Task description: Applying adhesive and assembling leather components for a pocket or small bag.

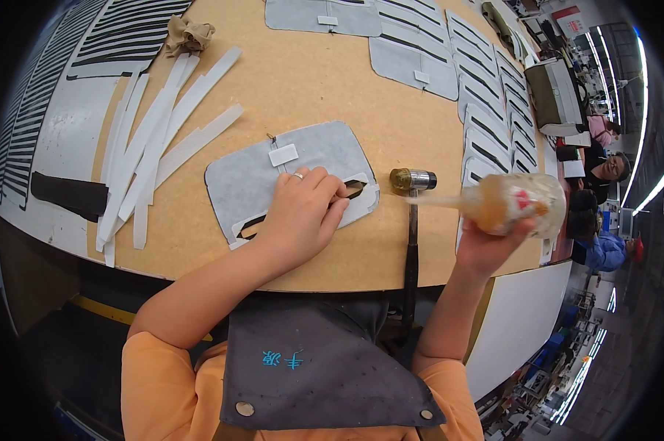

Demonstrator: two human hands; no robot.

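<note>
My left hand [306,209] rests on a grey fabric panel [325,143] with rounded corners. Its curled thumb and fingers pinch at the edge of a long slot, bordered by white strip. A small white tag [283,154] sits on the panel above my knuckles. My right hand [490,246] grips a squeeze bottle [519,204], slightly blurred, with amber contents and a whitish crusted body. The bottle is tilted on its side above the table, its thin nozzle pointing left toward the panel. Between panel and bottle lies a hammer [411,250], its handle reaching over the table's near edge.
White strips [156,147] lie in a loose pile at left, beside a black piece [69,195] and a crumpled tan cloth [189,35]. Black-striped sheets [126,33] cover the far left. More slotted grey panels [413,62] line the back and right. Other people [604,173] are beyond the table.
</note>
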